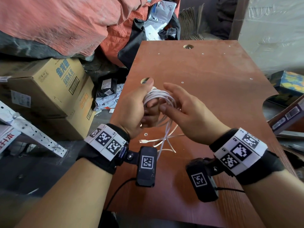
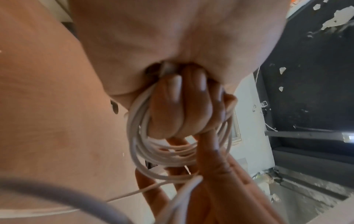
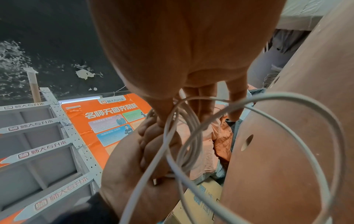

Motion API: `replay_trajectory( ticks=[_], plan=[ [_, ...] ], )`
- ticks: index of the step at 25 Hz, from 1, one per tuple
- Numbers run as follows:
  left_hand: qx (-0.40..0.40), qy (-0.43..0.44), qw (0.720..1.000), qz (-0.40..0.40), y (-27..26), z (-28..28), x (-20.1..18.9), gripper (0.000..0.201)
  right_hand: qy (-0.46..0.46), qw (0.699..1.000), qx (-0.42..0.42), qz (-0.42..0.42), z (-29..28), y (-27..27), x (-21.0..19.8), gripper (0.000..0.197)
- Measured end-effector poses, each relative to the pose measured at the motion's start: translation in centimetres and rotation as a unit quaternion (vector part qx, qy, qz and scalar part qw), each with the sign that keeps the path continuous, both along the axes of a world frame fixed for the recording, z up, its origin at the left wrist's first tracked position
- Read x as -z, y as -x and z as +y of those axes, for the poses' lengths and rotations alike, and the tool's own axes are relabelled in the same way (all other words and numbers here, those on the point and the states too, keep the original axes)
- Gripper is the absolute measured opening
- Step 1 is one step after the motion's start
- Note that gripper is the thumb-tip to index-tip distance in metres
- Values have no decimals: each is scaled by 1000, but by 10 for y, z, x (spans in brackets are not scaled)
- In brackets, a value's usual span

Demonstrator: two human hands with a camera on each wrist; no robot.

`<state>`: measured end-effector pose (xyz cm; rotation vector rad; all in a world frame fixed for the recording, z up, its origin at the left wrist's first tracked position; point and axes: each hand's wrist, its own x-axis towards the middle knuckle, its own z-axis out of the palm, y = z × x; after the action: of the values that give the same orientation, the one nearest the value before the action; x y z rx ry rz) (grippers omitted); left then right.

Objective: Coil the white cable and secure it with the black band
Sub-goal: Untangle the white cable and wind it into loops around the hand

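My left hand [image 1: 138,106] grips a bundle of several loops of white cable [image 1: 160,94] above the brown table [image 1: 213,76], thumb on top and fingers [image 2: 172,106] curled through the loops. My right hand [image 1: 185,111] is flat beside the coil [image 2: 141,151], fingers straight, thumb tip touching the loops. In the right wrist view the cable [image 3: 184,136] hangs over the left hand [image 3: 153,145], with my right fingers [image 3: 235,98] extended behind it. Loose tails drop to the table, and one connector end [image 1: 142,141] lies flat there. No black band is in view.
Cardboard boxes [image 1: 54,92] stand left of the table, under an orange tarp [image 1: 65,22] and parcels. The tabletop has round holes [image 1: 188,46]. Boxes and a colourful package [image 1: 289,83] lie at the right edge. A metal rack [image 3: 47,136] is on the left.
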<state>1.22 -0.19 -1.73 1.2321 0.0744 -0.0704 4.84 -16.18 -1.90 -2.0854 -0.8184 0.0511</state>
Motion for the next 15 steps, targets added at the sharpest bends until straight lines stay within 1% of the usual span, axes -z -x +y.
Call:
replay_trajectory(
  ticks=[2, 4, 5, 7, 10, 12, 15],
  plan=[
    [36, 33, 999, -10, 0, 2, 0, 60, -29, 999, -27, -15, -3, -3, -1, 30],
    [64, 53, 996, -15, 2, 4, -1, 59, -23, 999, -39, -22, -4, -5, -3, 10],
    [76, 60, 995, -13, 3, 5, -1, 58, -9, 999, -37, -25, -4, -7, -3, 11],
    [92, 65, 994, -4, 5, 7, -1, 54, 14, 999, -30, -32, -5, -11, -2, 22],
    [92, 53, 994, -11, 7, 8, -3, 45, 36, 999, 9, -37, -7, -18, -3, 29],
    [81, 41, 996, -25, 7, 8, -4, 38, 26, 999, 29, -38, -8, -17, -4, 25],
    [87, 20, 996, -25, 6, 7, -4, 38, 11, 1000, 13, -21, -6, -13, -5, 15]
  ],
)
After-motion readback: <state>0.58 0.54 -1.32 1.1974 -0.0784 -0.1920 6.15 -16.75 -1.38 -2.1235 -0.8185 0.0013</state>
